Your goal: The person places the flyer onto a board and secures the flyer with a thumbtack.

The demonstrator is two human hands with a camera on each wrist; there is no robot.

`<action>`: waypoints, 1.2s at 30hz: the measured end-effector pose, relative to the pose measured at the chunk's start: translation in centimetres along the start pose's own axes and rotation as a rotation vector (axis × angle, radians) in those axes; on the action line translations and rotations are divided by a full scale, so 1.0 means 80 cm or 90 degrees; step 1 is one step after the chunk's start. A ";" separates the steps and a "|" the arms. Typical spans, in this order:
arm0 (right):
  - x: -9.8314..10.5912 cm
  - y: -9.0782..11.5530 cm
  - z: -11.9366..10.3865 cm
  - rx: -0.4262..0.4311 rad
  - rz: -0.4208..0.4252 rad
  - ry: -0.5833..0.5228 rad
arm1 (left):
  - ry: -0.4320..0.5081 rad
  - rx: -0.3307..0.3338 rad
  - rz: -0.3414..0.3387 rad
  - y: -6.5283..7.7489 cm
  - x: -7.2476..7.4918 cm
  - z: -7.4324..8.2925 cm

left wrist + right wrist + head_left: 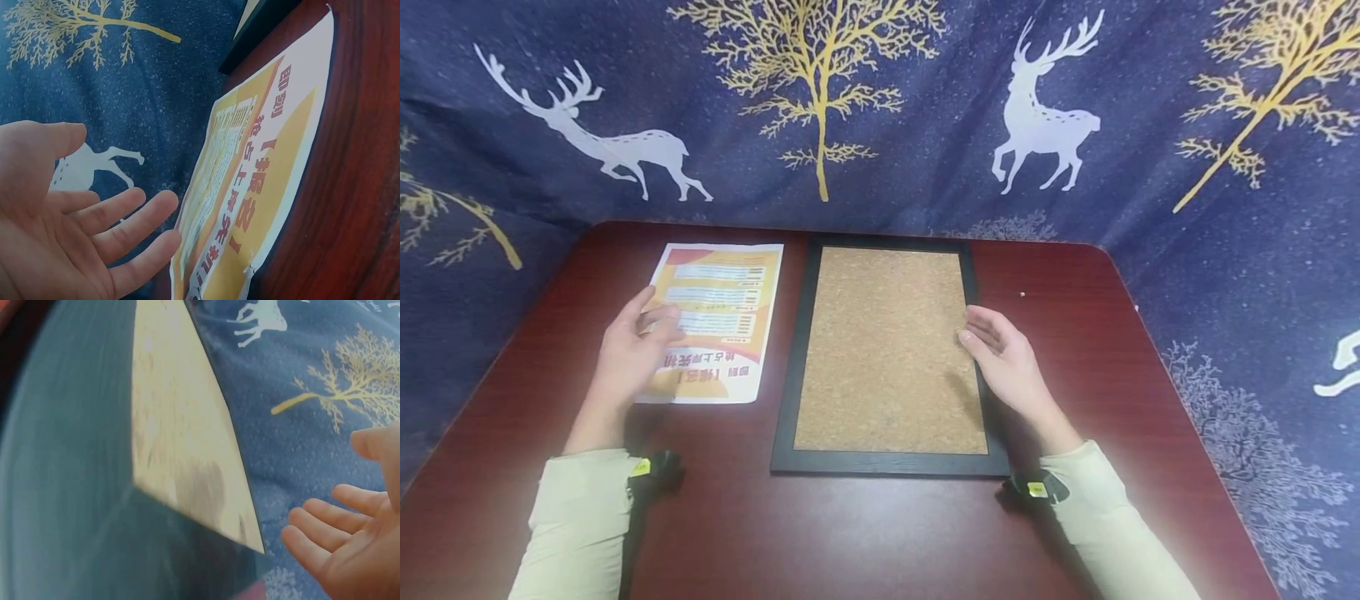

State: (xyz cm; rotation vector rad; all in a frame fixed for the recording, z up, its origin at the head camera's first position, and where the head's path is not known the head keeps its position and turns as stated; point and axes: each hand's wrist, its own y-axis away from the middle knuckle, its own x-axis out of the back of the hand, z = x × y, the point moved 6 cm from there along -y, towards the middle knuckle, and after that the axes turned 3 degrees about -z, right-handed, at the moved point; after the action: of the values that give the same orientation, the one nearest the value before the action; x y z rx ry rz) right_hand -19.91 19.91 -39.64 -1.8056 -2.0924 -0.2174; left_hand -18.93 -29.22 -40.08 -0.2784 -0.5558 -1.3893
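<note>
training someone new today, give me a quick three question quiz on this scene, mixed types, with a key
1. True or false: the printed sheet lies beside the corkboard, not on top of it.
2. Pick one. The corkboard's frame is: A) white B) black C) yellow
3. Short answer: what are the left hand and the right hand holding?

Key:
1. True; in the head view a strip of table shows between them.
2. B
3. Nothing; both wrist views show an open palm.
</note>
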 end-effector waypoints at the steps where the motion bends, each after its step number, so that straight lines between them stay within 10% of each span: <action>1: -0.003 -0.001 -0.001 0.000 -0.004 -0.008 | 0.007 0.003 0.001 0.000 0.001 -0.001; 16: -0.050 -0.012 -0.005 -0.045 -0.061 -0.216 | 0.022 0.050 0.051 0.008 0.024 -0.022; 36: -0.110 -0.026 -0.011 -0.103 -0.130 -0.302 | -0.027 0.147 0.110 0.010 0.048 -0.050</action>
State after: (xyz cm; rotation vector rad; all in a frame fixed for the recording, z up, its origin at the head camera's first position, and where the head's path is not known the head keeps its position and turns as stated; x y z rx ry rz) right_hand -20.81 11.12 -41.83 -1.8731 -2.6599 -0.0068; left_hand -16.99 -34.35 -41.29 -0.1647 -0.7043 -1.1425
